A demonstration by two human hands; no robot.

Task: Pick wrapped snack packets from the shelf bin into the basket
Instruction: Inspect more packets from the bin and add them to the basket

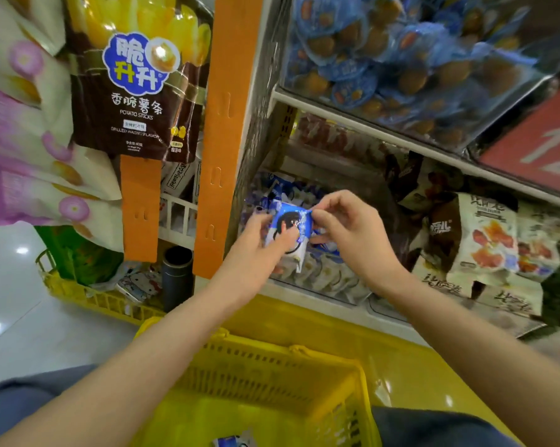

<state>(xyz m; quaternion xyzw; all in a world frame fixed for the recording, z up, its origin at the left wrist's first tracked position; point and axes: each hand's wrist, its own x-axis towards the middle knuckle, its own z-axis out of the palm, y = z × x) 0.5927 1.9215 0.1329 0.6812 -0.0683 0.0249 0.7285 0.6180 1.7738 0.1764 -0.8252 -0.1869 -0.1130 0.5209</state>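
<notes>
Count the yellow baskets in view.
2. The near basket is at bottom centre, before the person; the floor basket stands at left, under the hanging snack bags. More may lie out of frame.

Packet [235, 441] in basket [304, 354] cut by bottom edge, red sign [536, 140] cut at right, upper packets [401, 53] blurred

— What does the brown bag [133, 101] say?
— "脆升升" in white and yellow on a blue badge. Under it "香脆薯条", "POTATO STICKS" and "GRILLED WAGYU FLAVOR". The smaller print below is too fine to read.
— And the red sign [536, 137]?
— A white "1", then part of another digit cut off by the frame edge.
— The cream packs [485, 221]?
— Large dark characters, too blurred to read.
— The blue packet [286, 217]?
— I can't make out its lettering.
</notes>
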